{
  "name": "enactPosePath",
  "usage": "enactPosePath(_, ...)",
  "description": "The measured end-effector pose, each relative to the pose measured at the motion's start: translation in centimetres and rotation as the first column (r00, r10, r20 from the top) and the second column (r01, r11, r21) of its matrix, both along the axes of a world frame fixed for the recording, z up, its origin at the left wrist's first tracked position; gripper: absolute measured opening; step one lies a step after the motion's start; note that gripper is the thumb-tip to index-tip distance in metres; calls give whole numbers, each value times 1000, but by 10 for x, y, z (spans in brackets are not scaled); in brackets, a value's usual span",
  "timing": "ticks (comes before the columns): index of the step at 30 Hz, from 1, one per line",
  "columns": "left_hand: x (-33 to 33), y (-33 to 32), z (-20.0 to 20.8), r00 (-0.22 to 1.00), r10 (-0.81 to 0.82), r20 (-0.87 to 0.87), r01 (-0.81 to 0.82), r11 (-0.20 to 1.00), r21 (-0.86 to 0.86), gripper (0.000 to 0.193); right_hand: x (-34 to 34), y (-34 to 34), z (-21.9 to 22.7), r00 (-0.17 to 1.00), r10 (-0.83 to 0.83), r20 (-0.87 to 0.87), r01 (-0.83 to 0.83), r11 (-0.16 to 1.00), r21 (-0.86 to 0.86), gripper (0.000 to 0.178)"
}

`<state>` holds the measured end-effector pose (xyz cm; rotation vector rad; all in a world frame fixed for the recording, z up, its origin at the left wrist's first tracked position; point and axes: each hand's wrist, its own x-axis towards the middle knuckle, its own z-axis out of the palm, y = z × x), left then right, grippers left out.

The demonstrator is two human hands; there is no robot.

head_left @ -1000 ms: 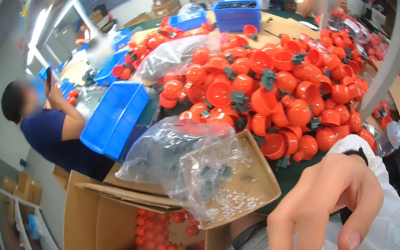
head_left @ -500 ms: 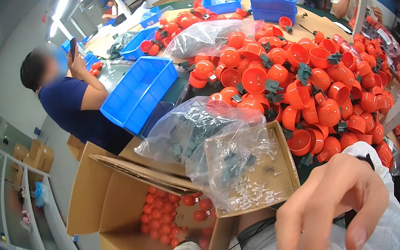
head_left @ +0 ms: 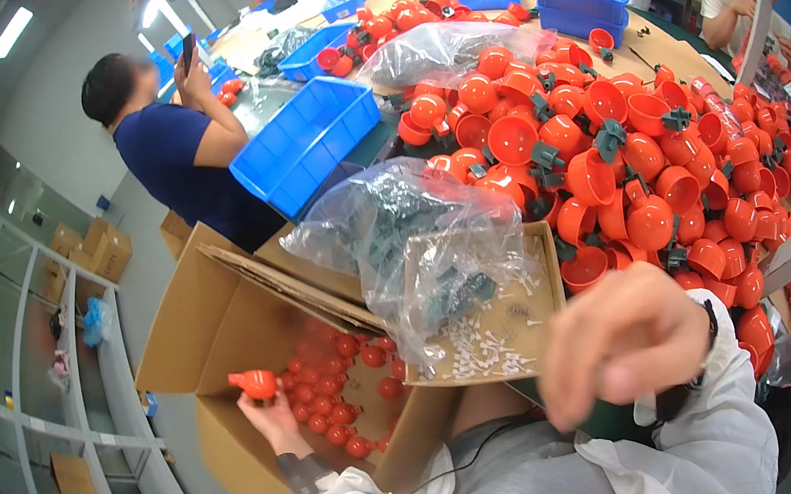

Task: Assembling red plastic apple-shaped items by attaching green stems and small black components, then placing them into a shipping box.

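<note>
My left hand [head_left: 277, 424] reaches over the open cardboard box [head_left: 226, 324] and holds a red plastic cup [head_left: 254, 385] with a short neck at the box's left side. Many like cups [head_left: 320, 397] lie inside the box below. My right hand [head_left: 617, 338], smeared by motion, hovers in front of the big heap of red cups with dark green fittings [head_left: 647, 224]. Its fingers look curled, but whether anything is in them cannot be made out. Left of it lies a shallow cardboard tray [head_left: 548, 302] with small white pointed pieces [head_left: 474, 347].
A clear bag of dark green parts [head_left: 392, 217] lies partly over the tray. Beyond stand a blue bin [head_left: 307, 144] and another with black parts [head_left: 583, 2]. A person in dark blue [head_left: 158, 148] holds a phone at the left; others work at the back. Metal shelving [head_left: 59, 421] runs along the left.
My left hand has come into view over the cardboard box with a red cup. My right hand has moved slightly up and left. The whole view has shifted.
</note>
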<state>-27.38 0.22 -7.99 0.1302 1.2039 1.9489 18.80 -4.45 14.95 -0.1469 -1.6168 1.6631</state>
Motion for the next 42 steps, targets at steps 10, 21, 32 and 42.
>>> enactPosePath(10, 118, -33, 103, 913, -403, 70, 396, 914, 92, 51, -14, 46, -118, 300, -710, 636, -58, 653, 756, 10)
enactPosePath(21, 192, -61, 123, 586, -806, 85, 770, 586, 254, 52, -34, 55, -134, 434, -723, 538, 8, 600, 800, 11)
enactPosePath(32, 222, -53, 101, 449, -888, -96, 892, 439, 107, 55, -27, 52, -125, 355, -625, 695, -86, 719, 690, 12)
enactPosePath(42, 241, -52, 94, 524, -848, -83, 852, 522, 46, 29, -26, 52, -126, 561, -580, 591, 87, 751, 655, 10)
